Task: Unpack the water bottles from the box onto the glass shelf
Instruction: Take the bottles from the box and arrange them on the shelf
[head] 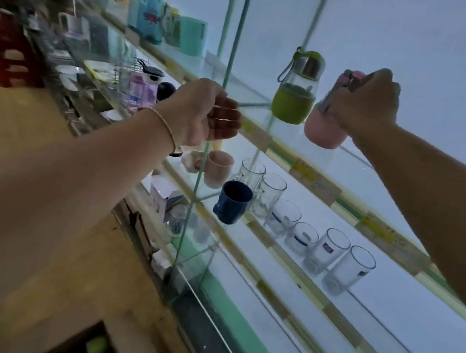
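Note:
A green water bottle [297, 90] with a clear upper part and a loop strap stands on the glass shelf [248, 94]. Just to its right, my right hand [364, 102] grips a pink water bottle [324, 130] around its upper half, its pink base close to the shelf surface. My left hand [205, 114] hovers in front of the shelf's edge, left of the green bottle, fingers loosely curled and holding nothing. The cardboard box [91, 350] sits on the floor at the bottom of the view, with several more bottles inside.
A vertical glass divider [228, 61] splits the shelf left of the green bottle. On the shelf below stand a pink cup [217, 169], a blue cup [233, 202] and several clear glasses [324, 250]. More goods fill the shelves at left, by a red stool [13, 62].

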